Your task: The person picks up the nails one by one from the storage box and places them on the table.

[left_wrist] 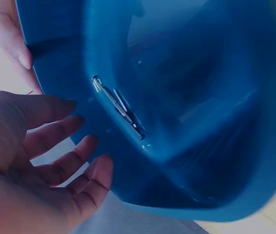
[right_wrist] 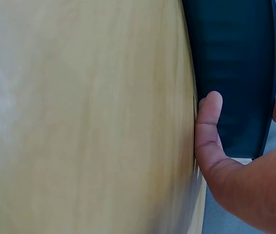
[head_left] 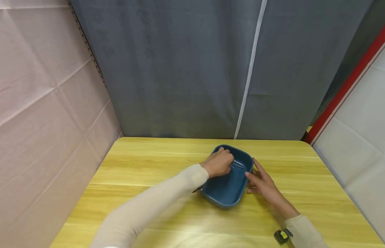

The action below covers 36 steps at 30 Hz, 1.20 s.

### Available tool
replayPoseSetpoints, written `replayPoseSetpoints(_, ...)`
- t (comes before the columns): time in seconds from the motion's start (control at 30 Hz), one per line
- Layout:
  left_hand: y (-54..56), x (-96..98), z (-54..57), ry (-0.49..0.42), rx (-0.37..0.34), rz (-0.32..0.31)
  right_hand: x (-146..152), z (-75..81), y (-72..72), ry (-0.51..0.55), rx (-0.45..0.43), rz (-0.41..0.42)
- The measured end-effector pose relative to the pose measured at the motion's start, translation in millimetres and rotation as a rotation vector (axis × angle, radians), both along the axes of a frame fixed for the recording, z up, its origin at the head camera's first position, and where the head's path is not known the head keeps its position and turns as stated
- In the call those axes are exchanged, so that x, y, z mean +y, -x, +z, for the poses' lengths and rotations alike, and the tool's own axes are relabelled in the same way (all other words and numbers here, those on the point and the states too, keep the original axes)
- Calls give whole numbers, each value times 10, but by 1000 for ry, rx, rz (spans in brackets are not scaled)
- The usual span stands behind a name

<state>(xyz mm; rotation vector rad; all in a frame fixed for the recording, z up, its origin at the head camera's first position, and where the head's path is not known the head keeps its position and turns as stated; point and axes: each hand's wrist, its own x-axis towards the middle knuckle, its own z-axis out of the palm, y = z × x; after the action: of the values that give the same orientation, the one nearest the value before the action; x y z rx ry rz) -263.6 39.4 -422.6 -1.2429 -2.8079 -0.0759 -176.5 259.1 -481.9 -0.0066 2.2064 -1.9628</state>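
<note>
A deep blue plastic tray [head_left: 224, 193] with rounded corners sits on the table. Inside it lie a few slim, shiny metal pieces [left_wrist: 112, 101], too blurred to name exactly. My left hand [head_left: 218, 162] reaches over the tray's left side, right beside these pieces. In the left wrist view its fingers [left_wrist: 87, 148] are loosely bent, with nothing between them and the thumb. My right hand [head_left: 263, 184] holds the tray's right wall, one finger along the outside [right_wrist: 208, 126] and the thumb at the rim.
The tray stands on a light wood-grain table [head_left: 142, 155]. A grey curtain [head_left: 180, 69] hangs behind it, with a pale sheet [head_left: 40, 103] on the left and a white panel [head_left: 360, 137] edged in red on the right.
</note>
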Motion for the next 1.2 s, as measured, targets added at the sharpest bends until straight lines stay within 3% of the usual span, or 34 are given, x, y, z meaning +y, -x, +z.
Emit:
replayPoseSetpoints(0.33, 50, 101, -19, 95, -12, 27, -11, -3, 2, 9, -12, -7)
replayPoseSetpoints(0.63, 94, 163, -15, 127, -20, 24, -6, 3, 10, 4, -12, -12)
replayPoseSetpoints(1.2, 90, 301, -82, 226, 6, 70, 15, -13, 0, 11, -10, -2)
